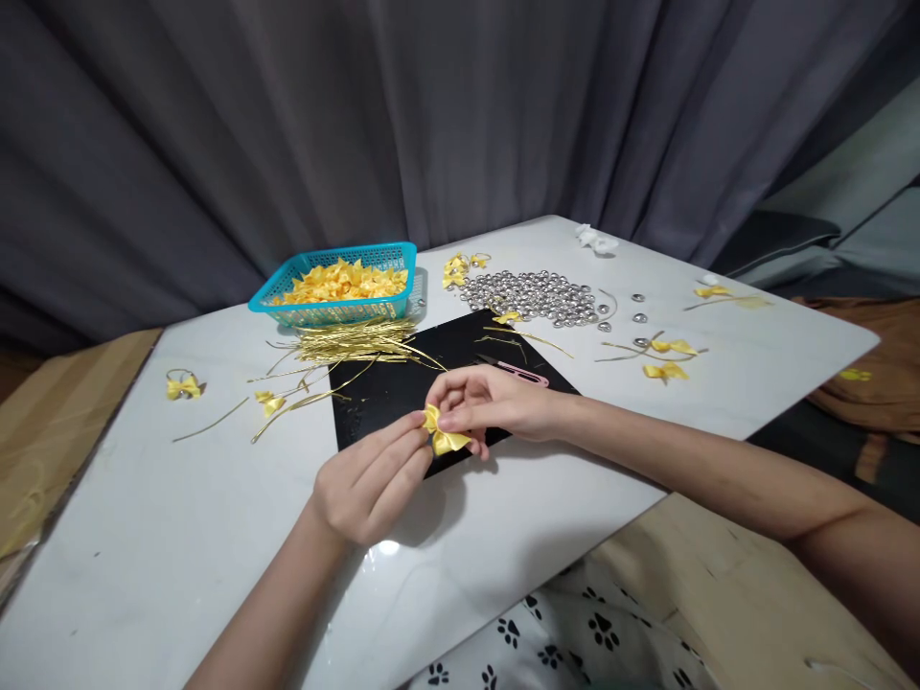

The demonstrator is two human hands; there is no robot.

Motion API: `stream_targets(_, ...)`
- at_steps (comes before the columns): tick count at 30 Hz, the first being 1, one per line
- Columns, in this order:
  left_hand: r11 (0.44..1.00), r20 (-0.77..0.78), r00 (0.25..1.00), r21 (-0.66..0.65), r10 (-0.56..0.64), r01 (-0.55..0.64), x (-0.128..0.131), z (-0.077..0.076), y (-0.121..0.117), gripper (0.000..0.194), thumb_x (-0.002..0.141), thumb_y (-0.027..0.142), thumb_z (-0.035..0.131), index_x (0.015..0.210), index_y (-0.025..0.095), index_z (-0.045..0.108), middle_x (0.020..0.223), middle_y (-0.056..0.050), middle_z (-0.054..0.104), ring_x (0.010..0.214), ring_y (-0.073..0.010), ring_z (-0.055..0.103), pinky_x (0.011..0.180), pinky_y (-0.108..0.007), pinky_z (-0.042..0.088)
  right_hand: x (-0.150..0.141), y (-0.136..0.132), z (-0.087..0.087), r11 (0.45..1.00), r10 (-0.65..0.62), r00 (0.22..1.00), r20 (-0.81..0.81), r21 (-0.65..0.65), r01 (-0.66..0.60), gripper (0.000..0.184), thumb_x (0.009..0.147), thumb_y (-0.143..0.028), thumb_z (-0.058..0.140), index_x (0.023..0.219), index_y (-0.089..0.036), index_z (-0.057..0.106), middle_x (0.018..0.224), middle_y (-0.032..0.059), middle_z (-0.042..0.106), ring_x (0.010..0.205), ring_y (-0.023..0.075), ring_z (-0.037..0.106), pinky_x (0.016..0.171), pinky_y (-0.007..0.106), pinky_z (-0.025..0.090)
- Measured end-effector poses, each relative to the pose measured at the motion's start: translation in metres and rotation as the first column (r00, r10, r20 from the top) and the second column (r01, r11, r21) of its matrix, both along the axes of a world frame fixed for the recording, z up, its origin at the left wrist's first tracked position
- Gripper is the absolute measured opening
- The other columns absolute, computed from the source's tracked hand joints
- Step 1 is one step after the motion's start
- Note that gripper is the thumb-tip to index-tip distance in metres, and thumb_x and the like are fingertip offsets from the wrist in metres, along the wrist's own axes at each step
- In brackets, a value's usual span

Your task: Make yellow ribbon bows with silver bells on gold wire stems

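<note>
A yellow satin bow (447, 440) is pinched between my two hands, above the near edge of a black mat (380, 393). My left hand (378, 476) grips the bow's left side with its fingertips. From the right, my right hand (495, 402) holds it with the thumb in front and the fingers curled behind. Behind the right hand, a pink-handled cutter (521, 372) lies on the mat. Gold twist ties (352, 340) are piled at the mat's back left. Whether a tie is in the bow is hidden by my fingers.
A blue basket (263, 297) full of yellow bows stands at the back left. Many silver teardrop-shaped bells or beads (539, 295) are spread behind the mat. Loose bows with ties (668, 347) lie on the right, and a finished-looking bow (184, 386) at left. A grey curtain (460, 115) hangs behind the white table (216, 537).
</note>
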State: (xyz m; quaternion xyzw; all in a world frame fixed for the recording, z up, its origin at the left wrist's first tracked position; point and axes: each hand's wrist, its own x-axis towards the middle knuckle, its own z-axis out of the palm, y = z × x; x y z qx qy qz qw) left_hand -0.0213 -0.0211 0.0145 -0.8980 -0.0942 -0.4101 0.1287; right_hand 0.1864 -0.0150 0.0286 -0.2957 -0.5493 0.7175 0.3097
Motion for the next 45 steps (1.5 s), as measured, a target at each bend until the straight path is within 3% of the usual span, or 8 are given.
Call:
stream_targets(9,0.992,0.177,0.979,-0.09,0.101,-0.086,0.006,-0.014,0.009,0.02,0.071,0.001,0.063,0.08,0.019,0.058,0.083,-0.006,0.07,0.087,-0.0192,0.067,0.074,-0.029,0.056,-0.004,0.0,-0.004,0.992,-0.125,0.992,-0.026,-0.006,0.124,0.02,0.074,-0.025,0.069,0.083,-0.014,0.056,0.056,-0.007,0.055,0.04,0.0028,0.05,0.038,0.012,0.046)
stream_targets(12,0.946,0.319,0.913,-0.278,0.254,-0.166,0.018,-0.013,0.005,0.019,0.073,0.001,0.059,0.077,0.019,0.055,0.08,-0.003,0.066,0.083,-0.0155,0.066,0.074,-0.026,0.055,-0.006,0.001,-0.006,0.976,-0.217,0.975,-0.052,0.002,0.218,0.024,0.071,-0.029,0.072,0.079,-0.015,0.055,0.056,-0.0072,0.056,0.038,0.0018,0.049,0.039,0.012,0.046)
stream_targets(14,0.796,0.393,0.81,-0.589,0.435,-0.141,0.026,-0.011,0.001,0.012,0.077,0.01,0.059,0.086,0.018,0.055,0.087,-0.005,0.062,0.084,-0.016,0.063,0.067,-0.025,0.054,-0.006,0.002,-0.007,0.96,-0.28,0.958,-0.067,-0.001,0.281,0.026,0.069,-0.03,0.073,0.078,-0.016,0.054,0.052,-0.0081,0.056,0.037,0.0019,0.048,0.041,0.013,0.046)
stream_targets(18,0.351,0.235,0.834,-0.935,0.499,0.054,0.035,-0.008,-0.007,0.017,0.079,0.031,0.06,0.084,0.015,0.06,0.081,-0.005,0.062,0.072,-0.0142,0.061,0.059,-0.022,0.051,-0.006,0.001,-0.009,0.933,-0.359,0.932,-0.05,0.011,0.36,0.021,0.073,-0.029,0.07,0.079,-0.016,0.055,0.042,-0.0093,0.051,0.034,0.0026,0.045,0.039,0.012,0.042)
stream_targets(22,0.157,0.233,0.846,-0.971,0.48,0.179,0.037,-0.009,-0.007,0.021,0.079,0.036,0.058,0.074,0.015,0.06,0.07,-0.001,0.059,0.067,-0.0123,0.058,0.06,-0.021,0.048,-0.006,0.0,-0.008,0.929,-0.37,0.929,0.016,0.037,0.369,0.023,0.071,-0.03,0.071,0.075,-0.015,0.054,0.05,-0.0071,0.053,0.037,0.0024,0.046,0.039,0.013,0.039)
stream_targets(27,0.122,0.303,0.839,-0.953,0.453,0.278,0.036,-0.007,-0.006,0.021,0.081,0.031,0.053,0.067,0.016,0.056,0.067,0.001,0.054,0.064,-0.0108,0.052,0.059,-0.02,0.044,-0.004,-0.003,-0.004,0.849,-0.463,0.88,0.108,0.34,0.404,0.021,0.073,-0.025,0.067,0.087,-0.015,0.055,0.087,0.0008,0.059,0.049,0.0014,0.047,0.043,0.015,0.039)
stream_targets(32,0.145,0.303,0.852,-0.953,0.427,0.266,0.035,-0.006,-0.006,0.022,0.082,0.026,0.049,0.063,0.017,0.051,0.066,0.001,0.053,0.06,-0.0098,0.048,0.058,-0.02,0.041,-0.003,-0.005,-0.001,0.717,-0.494,0.856,0.155,0.63,0.3,0.009,0.078,-0.021,0.062,0.083,-0.014,0.061,0.088,0.0036,0.059,0.064,0.0068,0.05,0.049,0.017,0.039)
stream_targets(45,0.188,0.331,0.865,-0.942,0.376,0.279,0.036,-0.005,-0.007,0.022,0.083,0.026,0.048,0.064,0.017,0.052,0.067,0.001,0.052,0.061,-0.0102,0.048,0.059,-0.021,0.042,-0.004,-0.003,-0.007,0.661,-0.482,0.859,0.172,0.715,0.228,0.007,0.081,-0.02,0.06,0.08,-0.014,0.063,0.087,0.003,0.058,0.065,0.0076,0.051,0.054,0.02,0.041)
